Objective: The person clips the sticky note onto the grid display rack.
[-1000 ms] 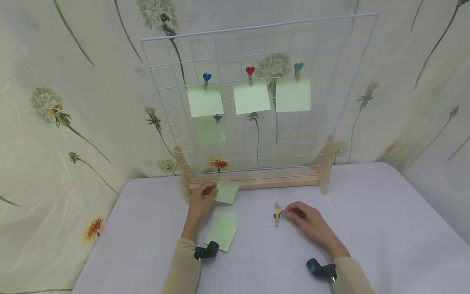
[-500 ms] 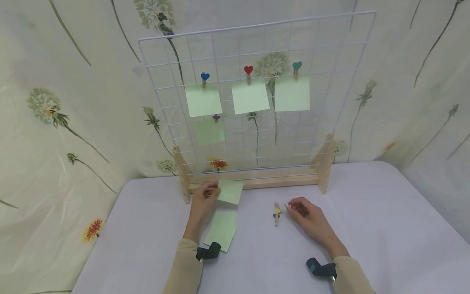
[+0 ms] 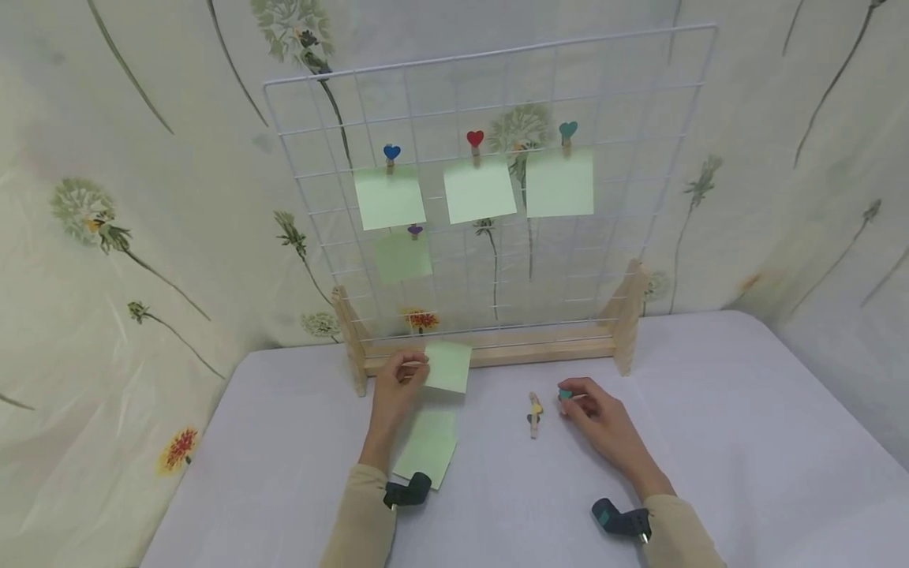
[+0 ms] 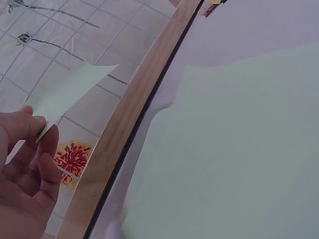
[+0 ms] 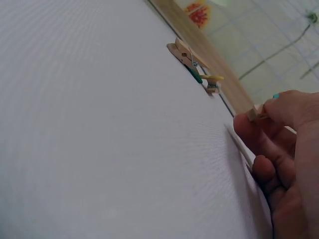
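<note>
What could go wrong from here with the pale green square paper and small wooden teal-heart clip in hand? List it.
The pale green square paper may slip or crease: the left hand pinches it by one side, and it bows. The small wooden teal-heart clip, pinched in the right hand, could drop. The black left-wrist camera might nudge the unclipped pale green sheets near it.

The light is soft and diffuse; the left wrist view is dim, its nearest green paper (image 4: 229, 149) soft-edged.
</note>
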Action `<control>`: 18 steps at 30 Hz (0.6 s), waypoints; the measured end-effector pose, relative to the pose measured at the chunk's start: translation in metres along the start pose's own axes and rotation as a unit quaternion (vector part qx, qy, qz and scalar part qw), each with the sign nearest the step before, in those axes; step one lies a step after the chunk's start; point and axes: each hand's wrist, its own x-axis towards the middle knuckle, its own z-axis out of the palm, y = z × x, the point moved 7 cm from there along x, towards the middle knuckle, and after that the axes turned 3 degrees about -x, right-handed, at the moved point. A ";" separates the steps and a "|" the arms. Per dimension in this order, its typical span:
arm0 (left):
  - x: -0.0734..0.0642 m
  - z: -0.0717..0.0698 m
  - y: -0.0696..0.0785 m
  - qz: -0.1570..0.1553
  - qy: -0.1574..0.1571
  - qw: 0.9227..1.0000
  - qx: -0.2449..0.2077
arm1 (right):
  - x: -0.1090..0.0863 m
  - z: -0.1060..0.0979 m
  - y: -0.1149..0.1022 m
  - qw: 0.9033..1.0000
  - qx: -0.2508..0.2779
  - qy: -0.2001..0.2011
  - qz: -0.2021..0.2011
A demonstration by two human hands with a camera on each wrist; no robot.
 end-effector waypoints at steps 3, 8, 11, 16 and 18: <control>-0.001 0.001 0.003 0.016 -0.002 1.000 0.013 | 0.000 0.001 0.002 1.000 0.002 0.000 0.004; -0.001 0.005 0.009 0.033 -0.002 0.999 0.018 | -0.001 0.000 0.006 1.000 0.022 0.000 0.003; -0.005 0.008 0.021 0.040 -0.006 0.999 0.007 | -0.001 0.000 0.007 0.999 0.033 0.004 -0.002; -0.012 0.010 0.045 0.044 -0.019 0.999 0.002 | -0.001 -0.005 -0.008 0.999 0.045 0.004 -0.005; -0.013 0.010 0.048 0.046 -0.019 0.999 0.005 | -0.002 -0.007 -0.017 0.999 0.048 0.002 -0.001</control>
